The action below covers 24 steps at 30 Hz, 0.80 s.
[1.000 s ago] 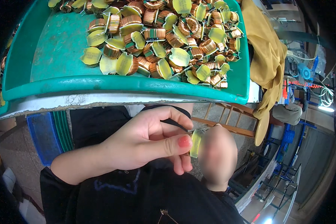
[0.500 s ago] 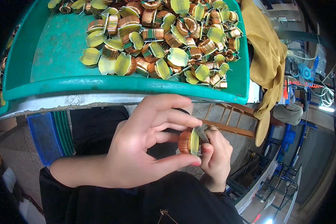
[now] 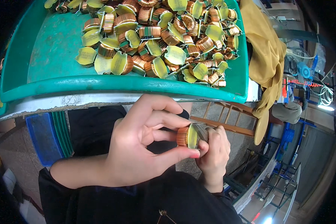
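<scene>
My left hand (image 3: 136, 143) grips a toroidal coil (image 3: 182, 137) between thumb and fingertips. Copper wire wraps its ring, and a yellow base plate (image 3: 192, 136) faces right, with thin wire leads sticking out. My right hand (image 3: 215, 151) is closed round a flat grey metal tool (image 3: 201, 131), whose tip lies against or very near the base plate's lead side. Fingers hide most of the tool, so its exact kind is unclear. Both hands are just below the front rim of a green tray (image 3: 127, 83), which holds many similar coils (image 3: 153, 33).
The tray rests on a white-edged table (image 3: 72, 100). A mustard-coloured cloth (image 3: 263, 48) hangs at its right. Below stand a blue crate (image 3: 44, 140) at left and a wooden stool (image 3: 227, 125) at right. Another person (image 3: 287, 112) is far off at right.
The coil and both hands have shifted slightly left and up. My right thumb and the tool have moved closer against the base plate; both grips stay closed.
</scene>
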Each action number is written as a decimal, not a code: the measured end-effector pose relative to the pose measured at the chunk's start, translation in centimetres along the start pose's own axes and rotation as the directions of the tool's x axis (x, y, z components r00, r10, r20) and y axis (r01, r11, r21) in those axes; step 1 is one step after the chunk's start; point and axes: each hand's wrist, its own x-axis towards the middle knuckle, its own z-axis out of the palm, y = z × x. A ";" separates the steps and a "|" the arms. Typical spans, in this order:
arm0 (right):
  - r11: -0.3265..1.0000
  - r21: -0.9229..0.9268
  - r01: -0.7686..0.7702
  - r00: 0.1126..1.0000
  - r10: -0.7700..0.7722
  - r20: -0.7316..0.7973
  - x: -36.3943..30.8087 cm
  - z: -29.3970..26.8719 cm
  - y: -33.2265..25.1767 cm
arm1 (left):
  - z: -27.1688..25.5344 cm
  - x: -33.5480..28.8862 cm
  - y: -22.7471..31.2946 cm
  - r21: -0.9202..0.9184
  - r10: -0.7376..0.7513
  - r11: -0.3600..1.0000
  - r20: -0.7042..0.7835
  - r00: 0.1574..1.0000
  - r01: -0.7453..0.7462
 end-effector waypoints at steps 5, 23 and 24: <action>0.988 0.093 -0.126 0.992 0.124 0.021 -0.1 0.3 -0.6 | -0.3 0.4 -0.3 0.013 0.004 1.000 0.002 1.000 -0.004; 0.983 0.148 0.113 0.972 -0.078 -0.219 0.5 1.7 0.8 | -0.5 -0.1 0.6 0.113 0.166 0.977 0.113 0.980 -0.179; 0.986 0.135 0.101 0.976 -0.072 -0.204 0.4 1.7 0.7 | -0.5 -0.1 0.6 0.107 0.174 0.977 0.104 0.979 -0.185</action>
